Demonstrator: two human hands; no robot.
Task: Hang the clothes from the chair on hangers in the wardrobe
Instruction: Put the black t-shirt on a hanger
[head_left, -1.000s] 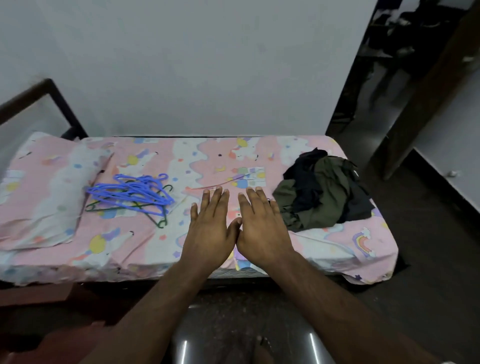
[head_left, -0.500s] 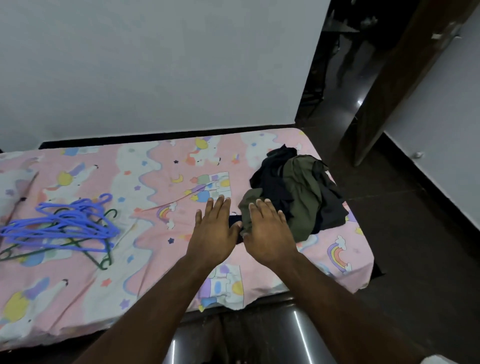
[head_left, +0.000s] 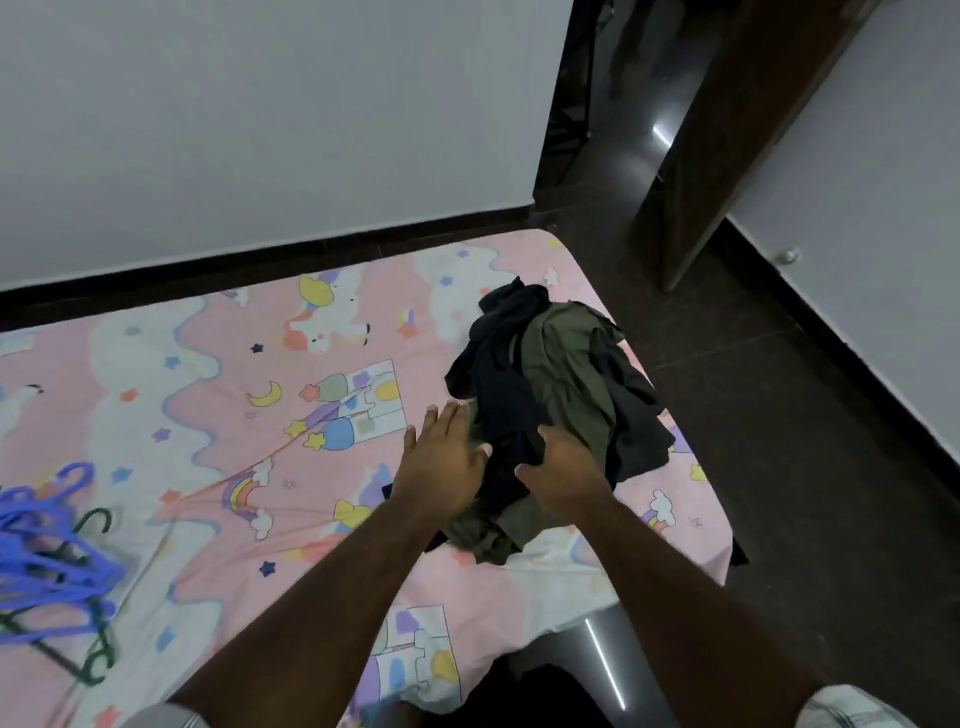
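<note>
A heap of clothes (head_left: 566, 384), black and olive green, lies on the right end of the bed (head_left: 208, 415). My left hand (head_left: 441, 457) is flat with straight fingers, its tips touching the heap's left edge. My right hand (head_left: 563, 465) sits on the near side of the heap, its fingers curled down into a black garment (head_left: 504, 395). A bundle of blue and dark green hangers (head_left: 47, 561) lies on the sheet at the far left, partly cut off by the frame edge. No wardrobe or chair shows.
The bed has a pink cartoon-print sheet and stands against a white wall (head_left: 260, 130). Dark floor (head_left: 779, 441) runs along its right side. A brown door (head_left: 727, 130) stands open at the upper right.
Both hands moved right across the sheet onto the clothes heap. The right hand's fingers went from flat to curled into the black garment. The view swung right, pushing the hangers to the left edge.
</note>
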